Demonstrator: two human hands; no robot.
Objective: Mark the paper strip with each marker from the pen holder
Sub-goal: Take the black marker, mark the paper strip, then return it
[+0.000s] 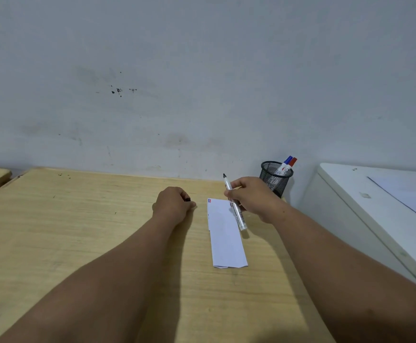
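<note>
Head view, pen holder [275,179] with two markers [287,165], right hand [254,198] gripping black marker [235,203], left hand [173,203] fisted on cap [188,199]

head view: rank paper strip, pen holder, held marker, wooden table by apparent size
1. wooden table, by far the largest.
2. paper strip.
3. and 4. unsure: pen holder sits farther back than the marker in the right hand, which looks longer but much thinner.

Three markers: two capped in the pen holder [275,178] at the table's [78,231] far right corner (blue-capped marker [284,165], red-capped marker [289,166]), one uncapped marker [235,204] over the single paper strip [225,233]. Two hands.
</note>
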